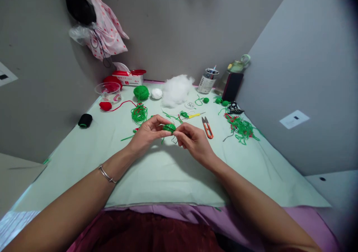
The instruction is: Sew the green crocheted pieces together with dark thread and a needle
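Observation:
A small green crocheted piece (169, 128) is pinched between the thumb and fingers of my left hand (149, 131), above the middle of the table. My right hand (193, 138) is closed in a pinch at the piece's right edge. Whether it grips the piece itself, a thread or a needle is too small to make out. Dark thread (175, 140) hangs just below the fingertips. Behind the hands lies a yellow-handled crochet hook (195, 115), beside a bit of green yarn (184, 114). Thread snips (207, 128) with orange handles lie to the right of my right hand.
White stuffing (177, 90), a green yarn ball (141, 93) and a pen holder (207, 81) stand at the back. Tangled green and red yarn (242, 129) lies right. A black thread spool (85, 120) and plastic tub (108, 93) are left. Walls enclose the table (167, 181).

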### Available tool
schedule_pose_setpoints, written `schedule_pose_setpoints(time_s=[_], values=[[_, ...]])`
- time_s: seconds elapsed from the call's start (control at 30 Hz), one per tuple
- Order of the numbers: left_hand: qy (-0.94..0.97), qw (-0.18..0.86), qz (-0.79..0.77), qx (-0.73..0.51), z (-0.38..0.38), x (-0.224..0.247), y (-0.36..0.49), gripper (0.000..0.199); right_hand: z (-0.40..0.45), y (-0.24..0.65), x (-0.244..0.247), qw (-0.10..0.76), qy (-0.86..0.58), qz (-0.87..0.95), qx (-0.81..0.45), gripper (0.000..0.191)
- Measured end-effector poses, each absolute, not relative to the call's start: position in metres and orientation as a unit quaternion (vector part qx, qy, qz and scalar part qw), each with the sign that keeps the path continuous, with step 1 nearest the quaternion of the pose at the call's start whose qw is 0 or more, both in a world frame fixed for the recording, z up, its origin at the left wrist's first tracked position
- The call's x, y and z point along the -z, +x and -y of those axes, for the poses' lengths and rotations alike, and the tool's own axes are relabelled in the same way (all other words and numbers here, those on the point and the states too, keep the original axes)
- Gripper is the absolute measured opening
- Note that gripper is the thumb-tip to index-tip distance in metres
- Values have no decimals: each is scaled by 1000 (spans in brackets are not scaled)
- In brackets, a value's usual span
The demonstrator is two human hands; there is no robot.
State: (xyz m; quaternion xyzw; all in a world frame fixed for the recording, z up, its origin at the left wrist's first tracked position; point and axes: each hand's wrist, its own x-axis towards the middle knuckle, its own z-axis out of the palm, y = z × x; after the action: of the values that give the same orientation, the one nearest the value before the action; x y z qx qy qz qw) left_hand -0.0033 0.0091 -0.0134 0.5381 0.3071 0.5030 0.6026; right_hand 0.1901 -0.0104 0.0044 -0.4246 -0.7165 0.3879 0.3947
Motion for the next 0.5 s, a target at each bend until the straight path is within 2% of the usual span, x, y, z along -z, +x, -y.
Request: schedule_pose_setpoints(time_s=[0.2, 0.3, 0.4, 0.5], values=[[520, 611, -315, -508, -8, 7, -4, 27, 9, 193, -7, 400, -419, 746, -330, 15], [526, 598, -325, -510, -8, 9, -2, 27, 7, 191, -4, 417, -421, 703, -394, 14], [556, 579, -334, -495, -9, 14, 0, 27, 3, 190, -4, 424, -410, 644, -487, 22], [572, 574, -344, -474, -10, 18, 0, 28, 0, 199, -10, 384, -429, 663, -478, 27]])
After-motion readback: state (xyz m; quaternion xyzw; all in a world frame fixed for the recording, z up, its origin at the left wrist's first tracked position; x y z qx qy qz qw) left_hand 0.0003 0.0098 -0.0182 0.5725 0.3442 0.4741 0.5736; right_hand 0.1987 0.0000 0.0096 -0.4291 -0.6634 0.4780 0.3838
